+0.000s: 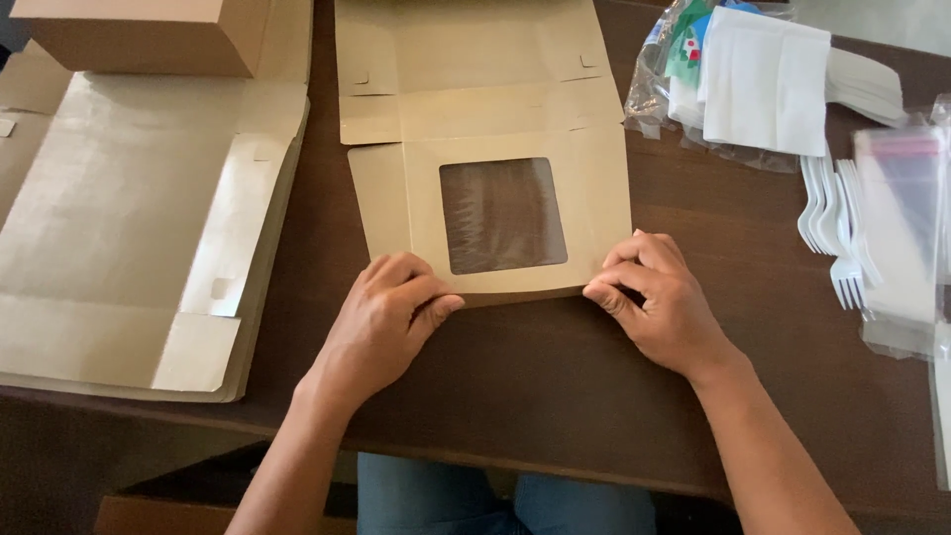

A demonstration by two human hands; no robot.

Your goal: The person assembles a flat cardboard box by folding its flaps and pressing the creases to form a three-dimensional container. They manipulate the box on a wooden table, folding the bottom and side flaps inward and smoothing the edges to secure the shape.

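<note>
— While pressing on the near edge of the flat box (495,149), seemed only at the start of folding?

— Seemed so, yes. Lay flat on the table (555,396), window (502,214) facing up, far flaps spread open, no wall raised. Only the near flap looked bent up or creased, under the fingers.

— And the left hand (388,319)?

— Rested at the near left corner, fingers curled almost closed, thumb stretched toward the edge. Pinched or only pushed the flap, could not tell.

— Right hand (659,302)?

— Placed at the near right corner, fingers bent down on the cardboard, thumb tucked below the edge. Looked like a light pinch on the flap, nothing else held.

— What else lay around?

— To the left, a stack of blanks (129,238), unfolded. Behind it, one finished box (139,35), closed. To the right, white forks (837,223), napkins (763,79) and clear bags (901,218), well apart from the hands.

— So, how much left?

— Judged nearly everything: sides, corners and lid not yet formed.
</note>
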